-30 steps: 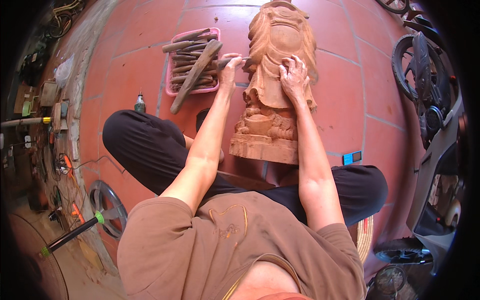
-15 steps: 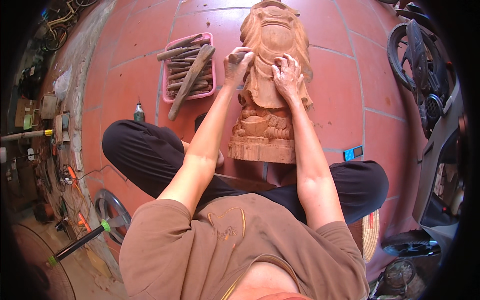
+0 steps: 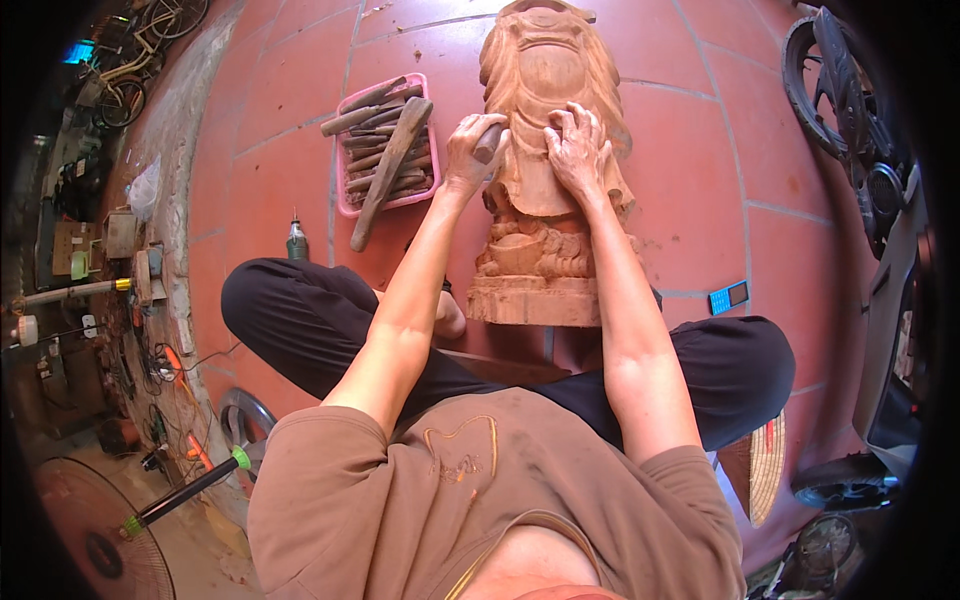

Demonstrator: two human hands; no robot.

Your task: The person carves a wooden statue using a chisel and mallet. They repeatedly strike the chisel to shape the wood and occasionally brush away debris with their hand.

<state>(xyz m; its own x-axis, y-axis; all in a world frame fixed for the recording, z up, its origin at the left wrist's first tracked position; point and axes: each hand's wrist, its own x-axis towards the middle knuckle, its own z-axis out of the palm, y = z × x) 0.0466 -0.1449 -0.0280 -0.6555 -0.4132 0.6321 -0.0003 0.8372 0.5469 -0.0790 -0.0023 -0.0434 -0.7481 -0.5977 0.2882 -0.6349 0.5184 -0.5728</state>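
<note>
Both hands on the wooden statue [image 3: 545, 170]: my left hand [image 3: 470, 150] grips a chisel handle [image 3: 489, 142]; my right hand [image 3: 578, 148] presses fingers flat, steadying the cut.

Both hands — left hand [image 3: 470, 150], right hand [image 3: 578, 150] — press a chisel [image 3: 489, 142] on the wooden statue [image 3: 545, 230] (upright).

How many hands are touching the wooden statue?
2. The left hand grips a wooden-handled tool against the wooden statue at its left side; the right hand presses on its front, just right of the left hand.
</note>
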